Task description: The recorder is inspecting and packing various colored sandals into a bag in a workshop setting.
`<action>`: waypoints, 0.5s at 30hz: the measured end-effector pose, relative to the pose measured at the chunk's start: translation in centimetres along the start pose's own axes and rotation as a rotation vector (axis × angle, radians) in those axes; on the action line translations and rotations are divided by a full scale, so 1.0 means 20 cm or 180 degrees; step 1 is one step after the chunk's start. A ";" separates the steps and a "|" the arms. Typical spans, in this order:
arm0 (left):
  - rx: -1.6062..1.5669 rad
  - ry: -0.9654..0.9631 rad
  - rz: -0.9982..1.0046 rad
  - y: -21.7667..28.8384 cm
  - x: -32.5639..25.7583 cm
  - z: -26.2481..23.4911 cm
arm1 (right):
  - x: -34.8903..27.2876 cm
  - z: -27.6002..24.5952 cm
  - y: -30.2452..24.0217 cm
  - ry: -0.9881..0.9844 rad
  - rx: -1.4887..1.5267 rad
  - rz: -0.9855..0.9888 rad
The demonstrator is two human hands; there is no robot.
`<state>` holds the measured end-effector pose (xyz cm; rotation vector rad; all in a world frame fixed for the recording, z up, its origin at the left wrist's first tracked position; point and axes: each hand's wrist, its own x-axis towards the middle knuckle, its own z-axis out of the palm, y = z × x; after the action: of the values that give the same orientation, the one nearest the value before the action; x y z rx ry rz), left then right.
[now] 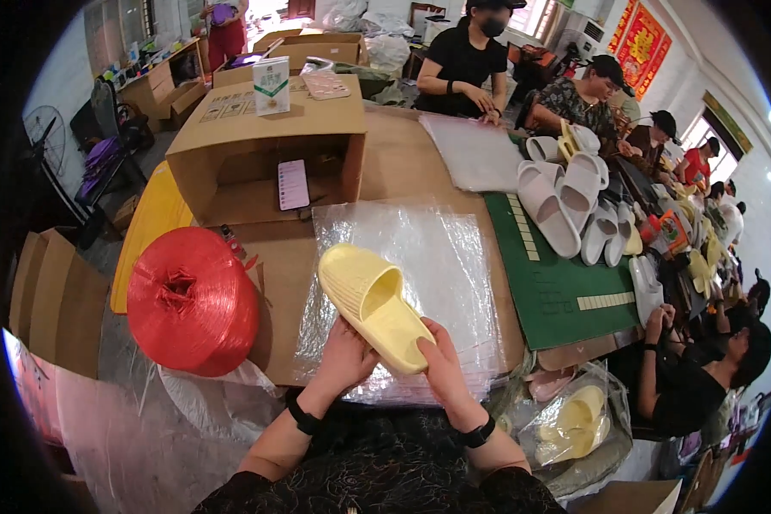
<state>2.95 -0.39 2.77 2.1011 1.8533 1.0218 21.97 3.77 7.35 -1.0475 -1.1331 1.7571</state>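
Over the worktop's (274, 330) near edge, I see left hand (345, 358) and right hand (447, 364), fingers gripping a yellow slipper (392, 327).

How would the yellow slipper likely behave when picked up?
The yellow slipper likely holds its shape: its thick upper arches unsupported. Its one-piece, foam-like look suggests low weight, and the ridged upper may resist slipping.

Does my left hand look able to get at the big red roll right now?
Probably yes: nothing stands between the left hand and the red roll, though that hand is holding the yellow slipper, which the right hand also holds.
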 end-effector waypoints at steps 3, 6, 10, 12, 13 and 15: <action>0.0130 0.0075 0.0289 0.02 0.01 0.00 | -0.03 -0.01 0.11 -0.0415 -0.0568 -0.0253; -0.3006 0.0404 -0.1566 0.06 -0.02 0.00 | -0.12 0.06 -0.06 -0.0879 -0.1236 0.0503; -0.2405 0.0012 -0.1578 0.00 -0.09 0.03 | -0.11 0.02 -0.15 -0.1421 -0.3242 -0.0100; -0.2890 0.0025 -0.1462 -0.07 -0.16 0.10 | -0.08 0.01 -0.18 -0.1561 -0.3699 -0.1174; -0.4184 -0.0069 -0.1638 -0.16 -0.21 0.18 | -0.07 0.01 -0.18 -0.1541 -0.3713 -0.1203; -0.4438 -0.0389 -0.1235 -0.22 -0.24 0.25 | -0.01 0.03 -0.14 -0.1392 -0.4008 -0.1351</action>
<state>2.19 -2.26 -5.23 0.8884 0.8466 1.3824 21.92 4.20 10.23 -0.9304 -2.6557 0.8176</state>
